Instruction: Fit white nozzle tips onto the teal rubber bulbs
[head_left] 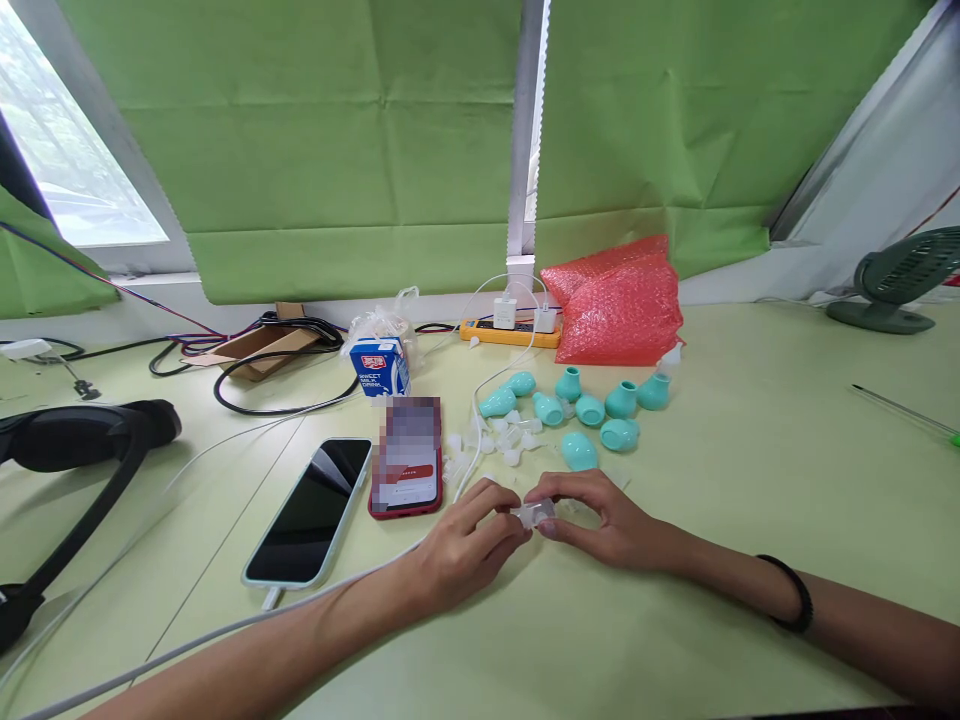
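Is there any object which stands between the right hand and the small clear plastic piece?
Nothing visible stands between them: the right hand pinches the clear plastic piece directly, and the left hand holds its other end. The nearest teal bulb lies beyond, out of the way.

A plain black band, narrow and rounded like a cord, circles the right forearm, set back from the bare right hand. The left forearm is bare for all the length that shows, as is the left hand
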